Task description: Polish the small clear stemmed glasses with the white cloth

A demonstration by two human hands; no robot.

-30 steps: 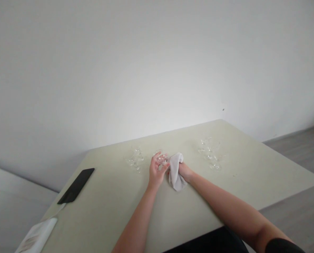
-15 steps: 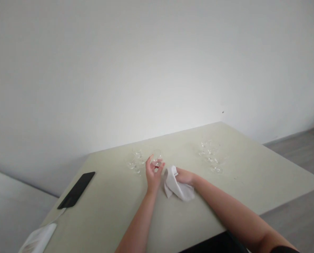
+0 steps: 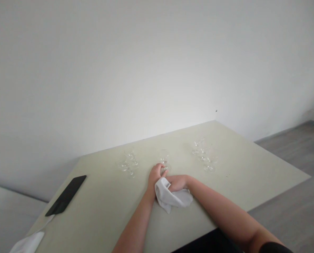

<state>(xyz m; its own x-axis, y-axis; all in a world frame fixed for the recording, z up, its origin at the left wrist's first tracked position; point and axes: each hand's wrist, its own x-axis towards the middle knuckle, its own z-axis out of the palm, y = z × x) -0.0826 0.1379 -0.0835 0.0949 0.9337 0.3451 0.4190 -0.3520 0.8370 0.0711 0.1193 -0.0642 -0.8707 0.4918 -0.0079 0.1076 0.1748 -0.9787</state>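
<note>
One clear, stemmed glass (image 3: 164, 155), just beyond my curled left hand (image 3: 155, 174), points its long axis bowl-first away; that hand's grip I can't tell. My right hand (image 3: 179, 181) clutches rumpled white cloth (image 3: 174, 199).

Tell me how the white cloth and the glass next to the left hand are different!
The white cloth looks solid white, but the glass is see-through.
The cloth is floppy and crumpled, while the glass has a smooth, rounded shape.
The cloth is bunched in the right hand, while the glass has the left hand at its foot.
Both have a hand at them.
</note>
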